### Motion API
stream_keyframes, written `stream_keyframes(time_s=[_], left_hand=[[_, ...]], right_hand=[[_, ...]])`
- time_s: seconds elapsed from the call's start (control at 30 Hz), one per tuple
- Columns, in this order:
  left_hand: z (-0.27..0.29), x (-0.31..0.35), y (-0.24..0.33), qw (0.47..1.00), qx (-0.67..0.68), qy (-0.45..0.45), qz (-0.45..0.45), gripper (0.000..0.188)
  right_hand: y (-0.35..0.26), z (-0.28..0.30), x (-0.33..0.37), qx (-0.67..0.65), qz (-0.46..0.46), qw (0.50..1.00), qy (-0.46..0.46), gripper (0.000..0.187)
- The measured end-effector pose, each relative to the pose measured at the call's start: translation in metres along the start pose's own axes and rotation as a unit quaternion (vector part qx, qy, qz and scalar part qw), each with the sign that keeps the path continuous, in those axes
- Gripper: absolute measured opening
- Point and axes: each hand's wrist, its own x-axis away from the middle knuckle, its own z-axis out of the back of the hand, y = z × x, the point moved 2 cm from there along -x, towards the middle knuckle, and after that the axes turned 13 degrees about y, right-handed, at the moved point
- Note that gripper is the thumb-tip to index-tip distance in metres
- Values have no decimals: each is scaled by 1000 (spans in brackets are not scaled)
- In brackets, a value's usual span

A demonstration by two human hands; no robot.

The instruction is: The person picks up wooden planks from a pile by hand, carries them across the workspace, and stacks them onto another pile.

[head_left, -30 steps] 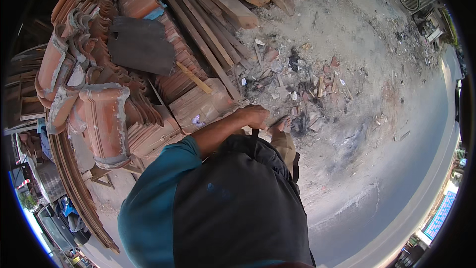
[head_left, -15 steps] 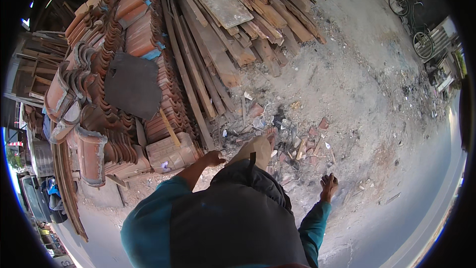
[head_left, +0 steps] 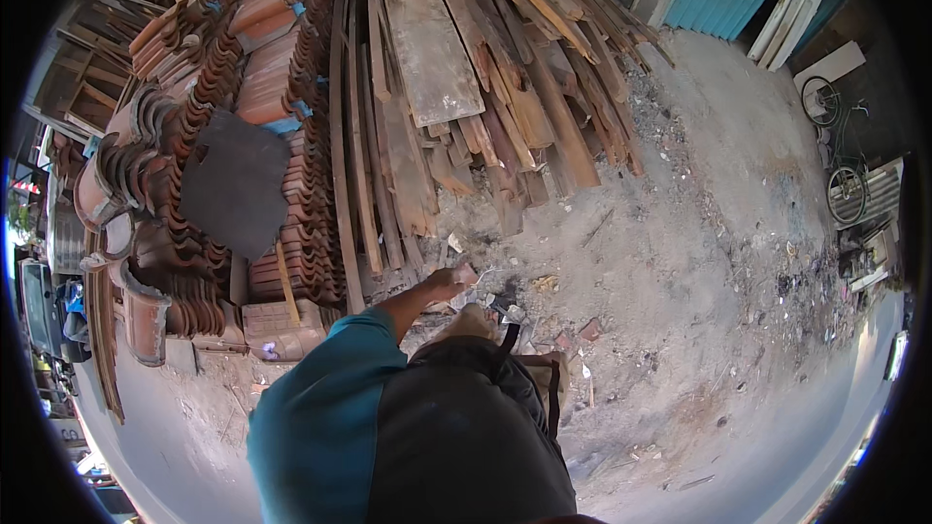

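Note:
My left hand (head_left: 444,282) reaches forward and down to the rubble in front of my feet. Its fingers are closed at the edge of a reddish broken tile piece (head_left: 466,275); how far they wrap round it is hidden. White scraps and dark, burnt-looking debris (head_left: 501,307) lie just beyond my bent leg. Another reddish tile fragment (head_left: 590,330) rests on the dirt to the right. My right hand cannot be made out; my dark-clad body and beige trouser leg (head_left: 546,374) fill that side.
Stacked clay roof tiles (head_left: 267,87) stand at left, with a dark flat sheet (head_left: 236,184) on them. A heap of wooden planks (head_left: 422,34) spreads ahead, its ends toward me. A bicycle (head_left: 847,150) leans at far right, past the dirt ground (head_left: 718,262).
My left hand has moved forward and right, from beside the tile stack to the broken tile piece. My right hand has left view. The view has shifted, and my body leans forward.

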Motion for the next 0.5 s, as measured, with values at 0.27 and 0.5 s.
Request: stream_keyframes(time_s=[0.27, 0.5], left_hand=[[-17, -94, 129, 988, 112, 80, 69, 46], [-76, -60, 122, 975, 38, 94, 197, 46]], right_hand=[[-100, 0, -114, 57, 54, 996, -40, 47], [-157, 2, -262, 287, 253, 919, -92, 53]])
